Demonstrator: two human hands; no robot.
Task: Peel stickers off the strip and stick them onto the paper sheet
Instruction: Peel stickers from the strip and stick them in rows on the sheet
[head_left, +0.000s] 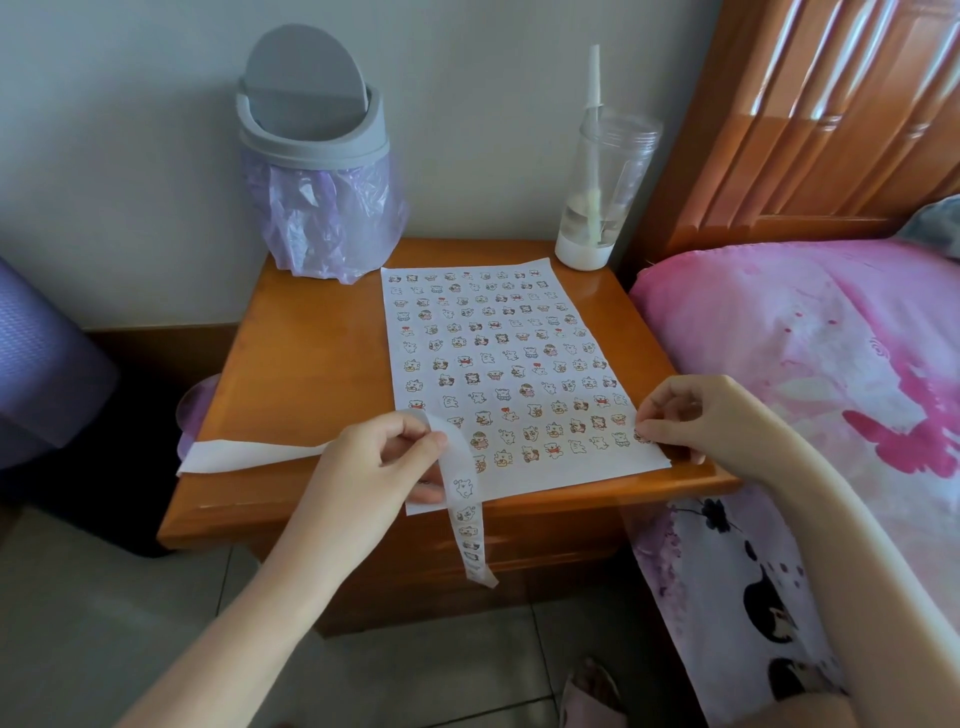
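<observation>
A white paper sheet (447, 364) lies on the wooden bedside table (311, 364), covered with several rows of small cartoon stickers. My left hand (374, 467) pinches the sticker strip (464, 499) near the sheet's front left corner. The strip loops over my fingers; its sticker-bearing end hangs over the table's front edge, and its bare end trails left across the table. My right hand (696, 415) presses a small sticker (642, 435) with its fingertips onto the sheet's right edge, in a front row.
A grey swing-lid bin (317, 150) with a purple bag stands at the table's back left. A clear tumbler with a straw (597, 192) is at the back right. A pink-covered bed (810, 374) borders the table's right side. A purple object (41, 358) sits at far left.
</observation>
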